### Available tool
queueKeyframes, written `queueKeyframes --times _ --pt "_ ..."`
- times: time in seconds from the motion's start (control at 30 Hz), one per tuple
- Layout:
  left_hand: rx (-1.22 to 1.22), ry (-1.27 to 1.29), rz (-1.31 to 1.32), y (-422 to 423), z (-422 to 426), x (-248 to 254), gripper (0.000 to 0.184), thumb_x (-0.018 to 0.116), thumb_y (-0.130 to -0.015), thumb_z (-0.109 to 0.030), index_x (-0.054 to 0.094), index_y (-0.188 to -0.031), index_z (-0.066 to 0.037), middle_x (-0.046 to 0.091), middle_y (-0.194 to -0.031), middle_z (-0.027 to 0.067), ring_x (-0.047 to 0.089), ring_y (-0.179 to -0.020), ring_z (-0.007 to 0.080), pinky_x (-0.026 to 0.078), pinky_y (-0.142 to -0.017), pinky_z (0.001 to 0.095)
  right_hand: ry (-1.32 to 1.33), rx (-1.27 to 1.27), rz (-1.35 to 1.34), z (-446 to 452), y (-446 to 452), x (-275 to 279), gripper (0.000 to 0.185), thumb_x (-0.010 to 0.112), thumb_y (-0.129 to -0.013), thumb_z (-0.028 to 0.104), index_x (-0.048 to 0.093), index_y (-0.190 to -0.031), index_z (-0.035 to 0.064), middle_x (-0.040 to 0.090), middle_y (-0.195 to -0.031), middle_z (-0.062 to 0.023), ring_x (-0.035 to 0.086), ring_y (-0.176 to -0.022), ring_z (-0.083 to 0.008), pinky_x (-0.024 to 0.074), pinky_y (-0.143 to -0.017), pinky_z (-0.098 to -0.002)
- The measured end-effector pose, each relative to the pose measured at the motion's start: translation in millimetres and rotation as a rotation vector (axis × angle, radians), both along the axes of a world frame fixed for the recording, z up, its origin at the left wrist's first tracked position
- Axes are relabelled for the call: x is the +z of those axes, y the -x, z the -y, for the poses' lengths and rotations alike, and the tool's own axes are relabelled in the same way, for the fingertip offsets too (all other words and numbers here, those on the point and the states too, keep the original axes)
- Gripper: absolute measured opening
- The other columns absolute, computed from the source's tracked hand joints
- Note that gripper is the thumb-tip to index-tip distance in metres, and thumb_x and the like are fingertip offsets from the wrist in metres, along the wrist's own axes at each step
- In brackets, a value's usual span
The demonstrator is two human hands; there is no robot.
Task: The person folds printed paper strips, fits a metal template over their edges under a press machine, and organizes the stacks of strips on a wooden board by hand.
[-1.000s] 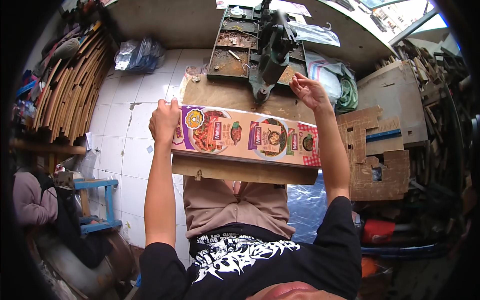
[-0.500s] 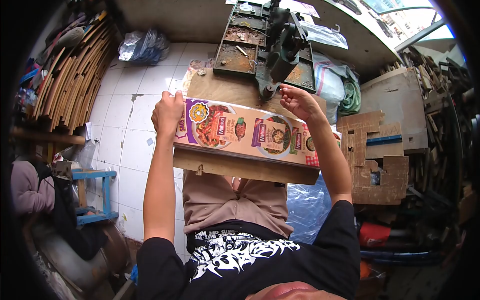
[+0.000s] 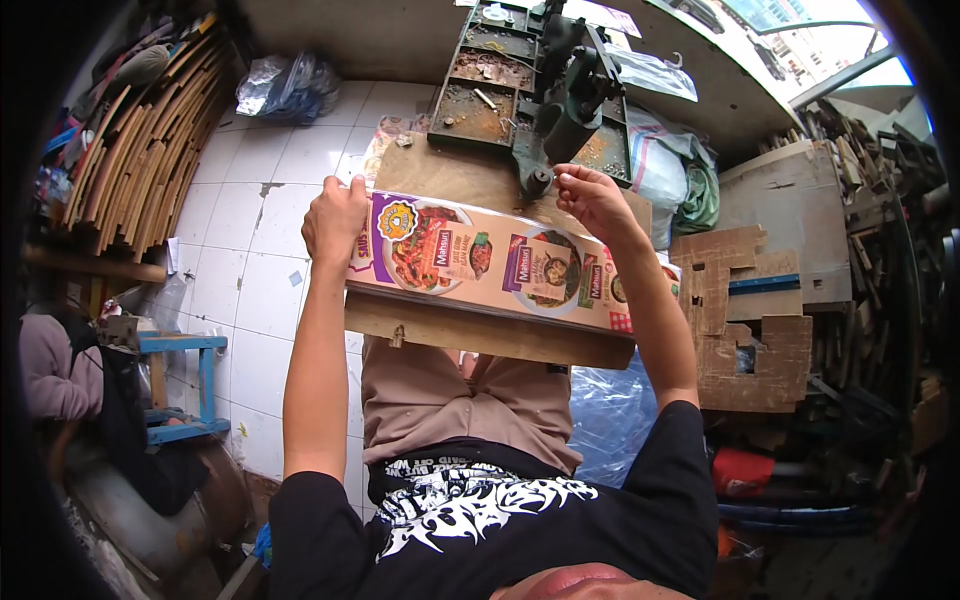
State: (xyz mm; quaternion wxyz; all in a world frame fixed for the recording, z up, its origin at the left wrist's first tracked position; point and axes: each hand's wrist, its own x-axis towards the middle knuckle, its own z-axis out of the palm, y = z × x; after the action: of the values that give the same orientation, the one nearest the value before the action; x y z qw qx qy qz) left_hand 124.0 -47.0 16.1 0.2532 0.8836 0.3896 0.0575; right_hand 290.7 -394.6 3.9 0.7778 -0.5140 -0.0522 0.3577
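Observation:
A long printed sheet or stack of sheets [image 3: 480, 262], with food pictures and "Mahsuri" packs on it, lies across the wooden worktop in front of me. My left hand [image 3: 337, 218] is closed on its left end, fingers over the far corner. Beyond the sheet stands a dark metal hand press [image 3: 565, 125], its rounded lower end [image 3: 539, 182] pointing towards me. Right beside that end is my right hand [image 3: 596, 203], thumb and forefinger pinched together. Whatever they hold, if anything, is too small to make out. The sheet's right end is partly hidden behind my right forearm.
A dark compartment tray [image 3: 470, 110] with small metal bits surrounds the press on the wooden worktop [image 3: 440, 175]. Stacked wooden strips [image 3: 140, 150] and a blue frame [image 3: 207, 380] are at left. Cut boards [image 3: 745, 320], a white sack [image 3: 655, 165] and clear plastic [image 3: 620, 425] are at right.
My right hand has shifted slightly towards the press's rounded end, its fingers drawn closer together. My left hand stays on the sheet's left end, and the sheet has barely moved.

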Motion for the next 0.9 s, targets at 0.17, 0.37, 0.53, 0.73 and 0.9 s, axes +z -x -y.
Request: queueKeyframes --times 0.17,0.37,0.53,0.73,0.9 --pt "0.002 0.003 0.014 1.3 0.5 0.8 0.059 0.045 -0.09 -0.053 0.062 -0.118 -0.004 0.068 -0.103 0.0272 0.064 -0.101 0.046 0.05 -0.087 0.0497 0.104 0.023 0.136 -11.8 -1.9 12.5 0.011 0.063 -0.092 0.003 0.063 -0.103 -0.0003 0.065 -0.087 -0.0074 0.058 -0.069 -0.0109 0.0505 -0.065 -0.026" --pt "0.006 0.017 0.013 1.5 1.4 3.0 0.06 0.045 -0.09 -0.054 0.062 -0.118 -0.003 0.068 -0.104 0.0276 0.064 -0.102 0.046 0.05 -0.088 0.0495 0.26 0.001 0.18 -22.2 -10.3 19.7 0.008 0.067 -0.086 0.002 0.064 -0.093 -0.0004 0.065 -0.081 -0.0082 0.058 -0.065 -0.0132 0.0498 -0.062 -0.0266" --pt "0.005 0.024 0.013 1.0 -0.2 1.2 0.06 0.045 -0.09 -0.053 0.062 -0.117 -0.003 0.068 -0.104 0.0276 0.064 -0.102 0.0459 0.049 -0.089 0.0495 0.403 -0.013 0.262 -24.0 -15.9 21.9 0.008 0.068 -0.083 0.004 0.066 -0.091 0.0017 0.066 -0.079 -0.0057 0.057 -0.063 -0.012 0.0492 -0.06 -0.0263" --pt "0.01 0.047 -0.001 0.7 0.1 3.9 0.061 0.044 -0.09 -0.056 0.062 -0.117 -0.005 0.067 -0.106 0.0272 0.062 -0.105 0.0462 0.048 -0.09 0.0492 0.516 0.033 0.35 -29.4 -18.1 30.8 0.009 0.068 -0.078 0.005 0.067 -0.088 0.0032 0.064 -0.077 -0.0029 0.053 -0.06 -0.0097 0.0461 -0.058 -0.0256" --pt "0.016 0.055 0.014 0.1 0.1 3.2 0.06 0.044 -0.09 -0.056 0.062 -0.116 -0.005 0.068 -0.106 0.0273 0.062 -0.105 0.0463 0.048 -0.09 0.0496 0.597 0.029 0.484 -35.4 -13.3 40.5 0.008 0.068 -0.078 0.003 0.064 -0.085 0.0014 0.061 -0.074 -0.0033 0.051 -0.057 -0.01 0.0432 -0.053 -0.0262"
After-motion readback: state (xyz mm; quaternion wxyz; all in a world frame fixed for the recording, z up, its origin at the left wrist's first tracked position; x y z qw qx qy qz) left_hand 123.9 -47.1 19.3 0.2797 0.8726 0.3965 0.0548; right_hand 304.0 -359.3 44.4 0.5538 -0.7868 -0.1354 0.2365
